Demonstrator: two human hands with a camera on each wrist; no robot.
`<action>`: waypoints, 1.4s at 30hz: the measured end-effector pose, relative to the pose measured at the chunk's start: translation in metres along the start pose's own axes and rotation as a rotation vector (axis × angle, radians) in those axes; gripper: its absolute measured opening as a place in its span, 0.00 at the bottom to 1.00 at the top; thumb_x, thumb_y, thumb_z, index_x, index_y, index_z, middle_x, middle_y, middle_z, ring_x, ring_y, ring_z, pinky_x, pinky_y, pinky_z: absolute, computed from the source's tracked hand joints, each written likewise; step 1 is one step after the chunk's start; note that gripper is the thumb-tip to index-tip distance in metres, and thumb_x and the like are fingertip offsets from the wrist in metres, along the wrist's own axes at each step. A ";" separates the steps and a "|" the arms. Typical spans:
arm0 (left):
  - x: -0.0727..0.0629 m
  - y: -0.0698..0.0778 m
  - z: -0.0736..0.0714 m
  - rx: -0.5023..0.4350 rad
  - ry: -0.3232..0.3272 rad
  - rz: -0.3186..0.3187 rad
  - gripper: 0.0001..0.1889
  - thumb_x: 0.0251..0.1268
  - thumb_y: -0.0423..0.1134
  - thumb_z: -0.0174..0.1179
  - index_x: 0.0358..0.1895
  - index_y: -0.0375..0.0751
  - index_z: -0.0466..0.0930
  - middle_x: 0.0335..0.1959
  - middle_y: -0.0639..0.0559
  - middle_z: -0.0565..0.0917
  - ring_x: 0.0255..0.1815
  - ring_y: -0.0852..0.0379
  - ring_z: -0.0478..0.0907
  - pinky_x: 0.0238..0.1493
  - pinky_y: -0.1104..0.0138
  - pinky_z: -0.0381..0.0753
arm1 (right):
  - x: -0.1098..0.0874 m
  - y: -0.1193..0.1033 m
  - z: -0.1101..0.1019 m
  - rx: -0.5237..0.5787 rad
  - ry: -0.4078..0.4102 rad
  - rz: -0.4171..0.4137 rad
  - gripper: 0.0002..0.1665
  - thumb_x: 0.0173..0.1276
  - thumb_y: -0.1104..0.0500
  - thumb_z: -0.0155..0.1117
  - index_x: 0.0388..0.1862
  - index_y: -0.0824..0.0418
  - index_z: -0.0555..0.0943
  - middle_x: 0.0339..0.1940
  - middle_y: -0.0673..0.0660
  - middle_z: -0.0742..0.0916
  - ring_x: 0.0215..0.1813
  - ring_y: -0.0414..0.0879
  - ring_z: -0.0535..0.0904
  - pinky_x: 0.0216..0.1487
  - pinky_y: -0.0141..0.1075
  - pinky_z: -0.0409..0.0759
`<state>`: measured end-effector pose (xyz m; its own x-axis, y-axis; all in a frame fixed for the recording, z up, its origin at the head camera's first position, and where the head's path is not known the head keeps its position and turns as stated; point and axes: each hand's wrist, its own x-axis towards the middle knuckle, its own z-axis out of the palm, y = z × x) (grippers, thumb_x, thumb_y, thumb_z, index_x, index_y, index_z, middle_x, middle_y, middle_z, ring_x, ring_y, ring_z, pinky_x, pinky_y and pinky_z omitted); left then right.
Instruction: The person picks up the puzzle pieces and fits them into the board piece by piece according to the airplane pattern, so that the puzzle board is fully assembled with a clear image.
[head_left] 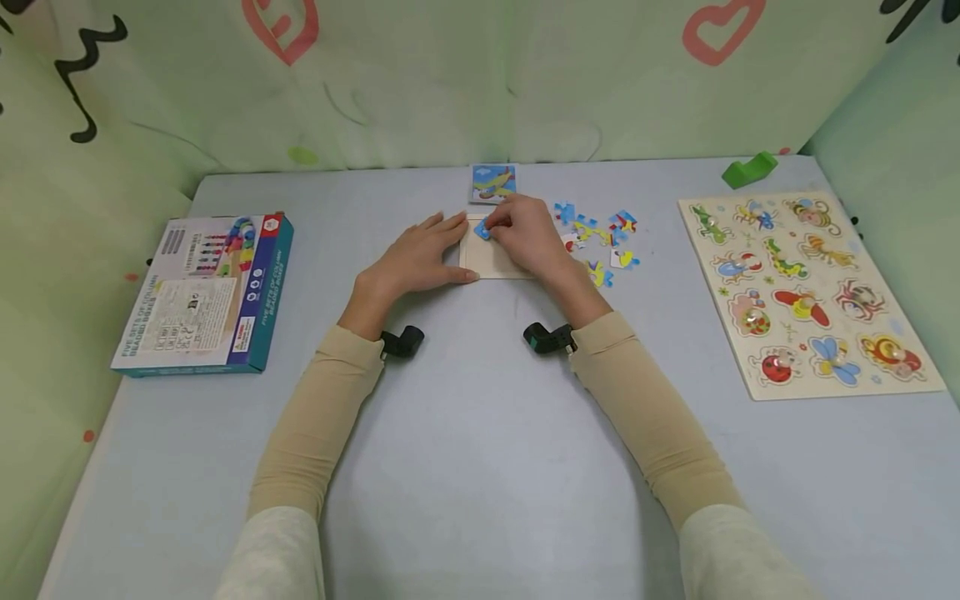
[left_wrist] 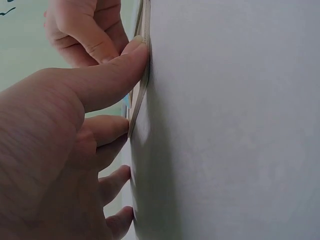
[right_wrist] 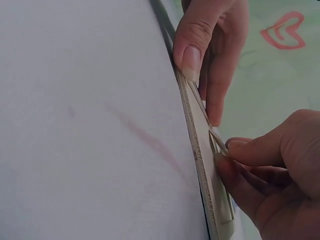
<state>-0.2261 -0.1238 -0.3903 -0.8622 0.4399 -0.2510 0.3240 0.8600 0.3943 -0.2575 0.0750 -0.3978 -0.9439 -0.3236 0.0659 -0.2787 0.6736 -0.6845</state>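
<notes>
A shallow wooden puzzle tray [head_left: 495, 262] lies on the table in front of the person. The left hand [head_left: 420, 257] rests at its left side with fingers spread, the thumb on the near left corner. Between thumb and fingertips, the right hand [head_left: 528, 237] pinches a blue puzzle piece [head_left: 482, 229] at the tray's upper left. In the right wrist view the puzzle piece [right_wrist: 220, 142] appears edge-on, tilted against the tray [right_wrist: 200, 155]. Part of the tray is hidden under the right hand. Several loose puzzle pieces [head_left: 592, 233] are scattered right of that hand.
Behind the tray lies a small picture card [head_left: 493, 182] with an airplane. A teal-edged box [head_left: 206, 296] is at the left. On the right are a wooden insect puzzle board [head_left: 810, 292] and a green block [head_left: 750, 170]. Curtains hang behind the table.
</notes>
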 end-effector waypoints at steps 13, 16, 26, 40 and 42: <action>-0.001 0.001 -0.001 0.010 -0.005 0.006 0.48 0.66 0.65 0.58 0.81 0.47 0.47 0.83 0.56 0.47 0.84 0.45 0.42 0.81 0.47 0.47 | -0.001 0.000 -0.002 0.000 -0.067 -0.031 0.12 0.67 0.66 0.65 0.48 0.66 0.88 0.49 0.59 0.85 0.52 0.51 0.82 0.55 0.42 0.80; 0.000 0.001 -0.001 0.016 -0.006 0.007 0.47 0.66 0.65 0.57 0.81 0.47 0.47 0.83 0.56 0.47 0.84 0.45 0.42 0.81 0.47 0.47 | 0.000 0.000 0.000 0.005 -0.059 -0.047 0.13 0.66 0.65 0.66 0.48 0.66 0.88 0.47 0.60 0.85 0.48 0.51 0.81 0.50 0.41 0.79; 0.001 0.000 0.000 0.023 -0.008 0.001 0.48 0.66 0.66 0.57 0.81 0.48 0.47 0.83 0.57 0.47 0.84 0.45 0.42 0.81 0.46 0.47 | 0.004 -0.002 0.002 -0.014 -0.087 -0.078 0.15 0.69 0.69 0.60 0.51 0.66 0.87 0.48 0.61 0.85 0.53 0.53 0.80 0.53 0.42 0.79; 0.000 0.000 0.000 0.019 -0.007 0.000 0.47 0.67 0.65 0.56 0.81 0.48 0.46 0.83 0.57 0.47 0.84 0.45 0.41 0.81 0.46 0.47 | 0.008 -0.002 0.008 -0.035 -0.029 -0.057 0.09 0.70 0.65 0.62 0.43 0.67 0.88 0.44 0.62 0.87 0.49 0.52 0.81 0.52 0.43 0.80; 0.000 0.000 -0.001 0.016 -0.006 0.003 0.47 0.67 0.65 0.56 0.81 0.48 0.46 0.83 0.57 0.47 0.84 0.45 0.41 0.81 0.46 0.47 | 0.009 -0.003 0.009 -0.028 -0.033 -0.053 0.09 0.70 0.65 0.62 0.43 0.67 0.87 0.44 0.62 0.88 0.49 0.52 0.81 0.52 0.44 0.80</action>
<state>-0.2259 -0.1238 -0.3891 -0.8591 0.4437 -0.2552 0.3325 0.8629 0.3806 -0.2637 0.0642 -0.4017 -0.9216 -0.3806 0.0767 -0.3330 0.6734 -0.6600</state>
